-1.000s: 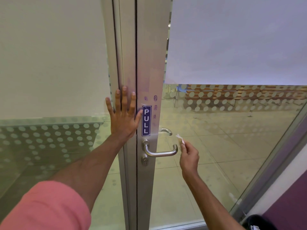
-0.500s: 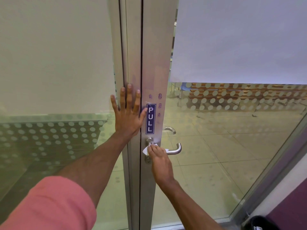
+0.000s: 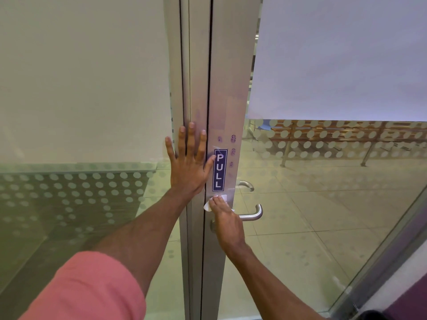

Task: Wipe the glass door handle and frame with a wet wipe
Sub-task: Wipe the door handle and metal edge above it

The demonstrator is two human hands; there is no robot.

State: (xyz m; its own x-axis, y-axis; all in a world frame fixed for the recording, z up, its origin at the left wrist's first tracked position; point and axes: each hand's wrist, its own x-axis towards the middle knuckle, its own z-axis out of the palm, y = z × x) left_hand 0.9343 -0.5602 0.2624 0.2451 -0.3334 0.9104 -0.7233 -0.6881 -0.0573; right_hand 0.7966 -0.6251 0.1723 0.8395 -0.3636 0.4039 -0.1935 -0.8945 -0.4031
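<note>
A silver lever door handle [image 3: 253, 215] juts right from the brushed metal door frame [image 3: 227, 88], below a blue PULL sticker [image 3: 219, 170]. My right hand [image 3: 227, 224] presses a white wet wipe [image 3: 207, 206] against the frame at the handle's base, just under the sticker; the hand hides the base of the handle. My left hand [image 3: 188, 166] lies flat with fingers spread on the frame's left part, beside the sticker. Small purple smudges [image 3: 233, 145] mark the frame above and right of the sticker.
Glass panels with frosted film and dot bands flank the frame, left [image 3: 80, 88] and right [image 3: 335, 65]. A second lever handle [image 3: 246, 184] shows behind the glass. Benches [image 3: 346, 139] stand on the tiled floor beyond. A purple wall [image 3: 411, 294] is at lower right.
My right hand moved left from the handle's free end to its base and up onto the frame under the sticker, carrying the wipe. My left hand stayed flat on the frame.
</note>
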